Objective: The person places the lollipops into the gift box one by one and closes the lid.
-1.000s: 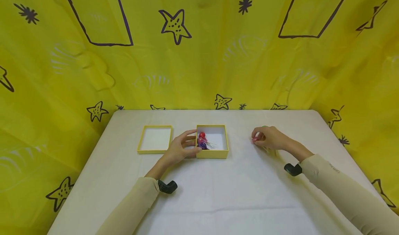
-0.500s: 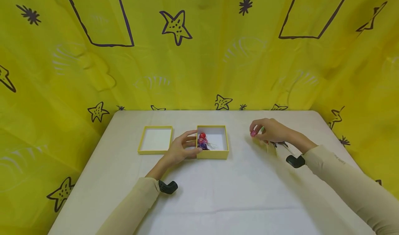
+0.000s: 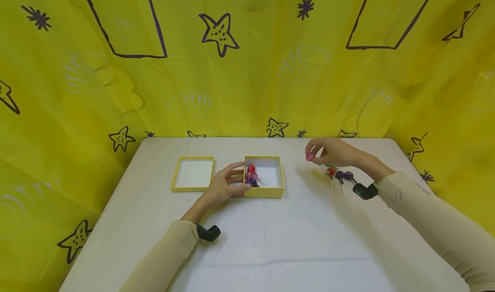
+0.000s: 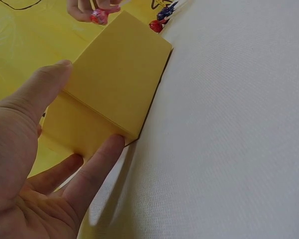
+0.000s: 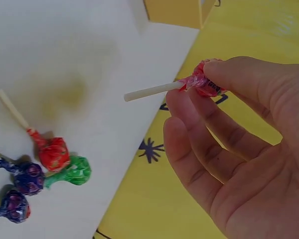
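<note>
My left hand [image 3: 222, 184] holds the left end of a shallow yellow box [image 3: 266, 192]. Its thumb [image 4: 55, 74] lies at the front corner, and fingertips touch the left side. Inside the box, red, pink and purple lollipops [image 3: 251, 176] lie against the left wall, sticks pointing right. Above the table on the right, my right hand [image 3: 336, 151] pinches a pink-wrapped lollipop [image 5: 207, 79] by its head between thumb and fingers. The stick points away from the palm. Below that hand lie a red lollipop [image 5: 54, 154], a green one [image 5: 77, 171] and two purple ones [image 5: 29, 178].
A yellow-rimmed lid [image 3: 193, 173], white inside, lies left of the box near my left hand. A white cloth [image 3: 270, 236] covers the table. Yellow patterned curtains [image 3: 247, 77] hang behind and at both sides.
My right hand has lifted the pink lollipop off the table and moved it slightly left and away from me. The other lollipops have come into view beneath. My left hand and the box stay put.
</note>
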Motion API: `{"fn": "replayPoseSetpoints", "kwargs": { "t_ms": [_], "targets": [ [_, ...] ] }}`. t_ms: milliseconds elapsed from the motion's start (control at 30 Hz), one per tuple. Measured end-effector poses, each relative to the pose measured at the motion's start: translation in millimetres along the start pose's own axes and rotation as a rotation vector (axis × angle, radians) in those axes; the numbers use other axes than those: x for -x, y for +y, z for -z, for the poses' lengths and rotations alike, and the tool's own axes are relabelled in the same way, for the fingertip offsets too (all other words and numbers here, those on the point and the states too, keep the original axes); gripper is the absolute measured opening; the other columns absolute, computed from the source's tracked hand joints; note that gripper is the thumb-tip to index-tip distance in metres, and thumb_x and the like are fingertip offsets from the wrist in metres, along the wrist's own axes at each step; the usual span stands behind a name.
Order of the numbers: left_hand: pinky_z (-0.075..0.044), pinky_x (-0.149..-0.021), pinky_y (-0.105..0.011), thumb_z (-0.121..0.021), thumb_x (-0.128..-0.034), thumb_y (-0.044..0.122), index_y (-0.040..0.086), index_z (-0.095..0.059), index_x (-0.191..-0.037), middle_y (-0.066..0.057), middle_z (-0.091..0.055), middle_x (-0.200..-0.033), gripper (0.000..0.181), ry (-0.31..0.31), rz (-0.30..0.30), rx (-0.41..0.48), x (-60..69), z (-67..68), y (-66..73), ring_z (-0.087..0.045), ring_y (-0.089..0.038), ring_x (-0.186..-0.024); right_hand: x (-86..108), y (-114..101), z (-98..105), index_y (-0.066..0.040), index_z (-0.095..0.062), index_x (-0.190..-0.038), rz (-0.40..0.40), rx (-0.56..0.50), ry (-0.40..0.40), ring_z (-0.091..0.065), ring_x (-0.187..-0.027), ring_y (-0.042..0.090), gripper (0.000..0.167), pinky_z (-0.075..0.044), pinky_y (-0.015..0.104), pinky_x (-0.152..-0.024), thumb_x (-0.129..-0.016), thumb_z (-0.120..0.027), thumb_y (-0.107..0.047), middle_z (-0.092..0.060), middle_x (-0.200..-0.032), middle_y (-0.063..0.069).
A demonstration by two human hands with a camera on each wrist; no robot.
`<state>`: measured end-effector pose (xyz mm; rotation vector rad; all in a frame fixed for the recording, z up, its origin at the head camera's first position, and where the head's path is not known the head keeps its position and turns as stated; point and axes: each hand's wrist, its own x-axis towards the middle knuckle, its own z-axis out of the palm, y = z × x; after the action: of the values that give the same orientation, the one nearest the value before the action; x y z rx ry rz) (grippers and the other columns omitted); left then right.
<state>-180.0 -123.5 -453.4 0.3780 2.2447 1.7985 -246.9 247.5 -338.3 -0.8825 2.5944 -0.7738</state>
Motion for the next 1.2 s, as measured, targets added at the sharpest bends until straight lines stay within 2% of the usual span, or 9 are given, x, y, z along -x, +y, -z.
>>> {"fn": "replayPoseSetpoints", "kwargs": {
  "t_ms": [267, 433, 667, 767, 900, 1200],
  "targets": [
    [-0.055, -0.099, -0.045, -0.083, -0.0892, 0.016, 0.018, -0.044, -0.156, -0.018, -0.052, -0.149, 0.077, -0.003, -0.005, -0.007, 0.2, 0.1, -0.5, -0.057, -0.035, -0.130, -7.9, -12.2, 6.7, -0.007, -0.069, -0.113, 0.043, 0.028, 0.041, -0.070, -0.088, 0.025, 0.021, -0.061, 0.032, -0.072, -0.093, -0.074, -0.003, -0.074, -0.108, 0.010],
    [-0.056, -0.098, -0.045, -0.083, -0.0891, 0.016, 0.018, -0.044, -0.156, -0.019, -0.052, -0.149, 0.077, -0.004, -0.007, 0.004, 0.2, 1.5, -0.8, -0.057, -0.036, -0.130, -13.9, -22.8, 9.6, -0.006, -0.070, -0.114, 0.094, 0.011, 0.052, -0.070, -0.091, 0.027, 0.022, -0.062, 0.033, -0.076, -0.093, -0.074, -0.001, -0.074, -0.110, 0.009],
    [-0.060, -0.088, -0.044, -0.082, -0.0883, 0.010, 0.016, -0.044, -0.156, -0.021, -0.051, -0.149, 0.078, -0.013, -0.003, 0.062, -0.2, 1.4, -1.7, -0.055, -0.038, -0.130, -23.8, -36.8, 10.6, -0.006, -0.070, -0.115, 0.094, 0.009, 0.052, -0.071, -0.088, 0.022, 0.023, -0.062, 0.029, -0.075, -0.093, -0.075, -0.003, -0.075, -0.109, 0.007],
    [-0.060, -0.090, -0.043, -0.083, -0.0882, 0.011, 0.017, -0.044, -0.155, -0.020, -0.051, -0.149, 0.078, -0.011, 0.001, 0.056, -0.6, 0.8, -2.2, -0.056, -0.037, -0.130, -28.5, -41.5, 10.2, -0.006, -0.071, -0.116, 0.105, 0.008, 0.053, -0.071, -0.088, 0.022, 0.024, -0.062, 0.030, -0.076, -0.092, -0.075, -0.002, -0.074, -0.109, 0.006],
    [-0.057, -0.096, -0.043, -0.083, -0.0888, 0.013, 0.016, -0.044, -0.155, -0.021, -0.053, -0.148, 0.077, -0.005, -0.016, 0.022, 0.0, 0.6, -1.9, -0.058, -0.036, -0.127, -35.9, -49.4, 7.5, -0.005, -0.071, -0.117, 0.128, 0.000, 0.047, -0.071, -0.089, 0.022, 0.025, -0.062, 0.032, -0.077, -0.093, -0.075, -0.004, -0.074, -0.110, 0.006],
    [-0.057, -0.096, -0.044, -0.082, -0.0891, 0.011, 0.014, -0.043, -0.156, -0.023, -0.051, -0.149, 0.077, -0.012, -0.013, 0.041, -1.6, 0.5, -1.7, -0.057, -0.039, -0.129, -58.0, -64.4, -8.2, -0.007, -0.073, -0.114, 0.196, -0.003, 0.047, -0.071, -0.091, 0.023, 0.023, -0.062, 0.034, -0.079, -0.092, -0.076, -0.003, -0.074, -0.107, 0.005]
  ]
}}
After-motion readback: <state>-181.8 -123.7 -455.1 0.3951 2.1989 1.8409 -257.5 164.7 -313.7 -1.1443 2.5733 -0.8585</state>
